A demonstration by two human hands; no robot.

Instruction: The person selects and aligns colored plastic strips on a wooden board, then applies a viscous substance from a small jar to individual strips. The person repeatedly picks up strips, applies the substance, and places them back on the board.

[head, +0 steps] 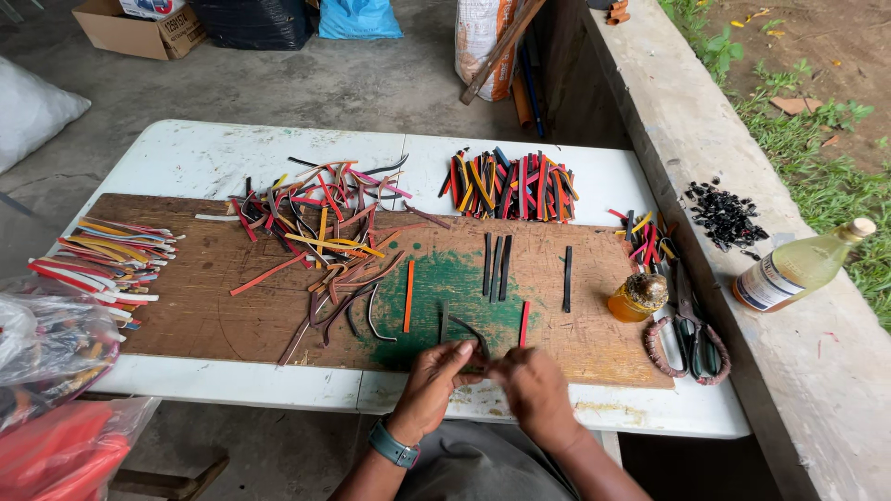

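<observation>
While both hands meet at the near edge of the wooden board (186, 315), the left hand (434, 376) and the right hand (531, 385) pinch a thin dark strip (471, 332) between their fingertips; it curves up from the hands over the green-stained patch of the board. The left wrist wears a teal watch (393, 446). The board lies on a white table (204, 153). Just beyond the hands lie an orange strip (408, 295) and a red strip (524, 324), and farther back several black strips (497, 266) lie side by side, with one more apart to their right. A loose tangle of coloured strips (320, 218) covers the board's far left part, and a tidy bundle (512, 186) sits on the table beyond the board. To the right stand a small amber jar (637, 298) and scissors (689, 329). On the concrete ledge (798, 399) lies a bottle of yellowish liquid (800, 266).
</observation>
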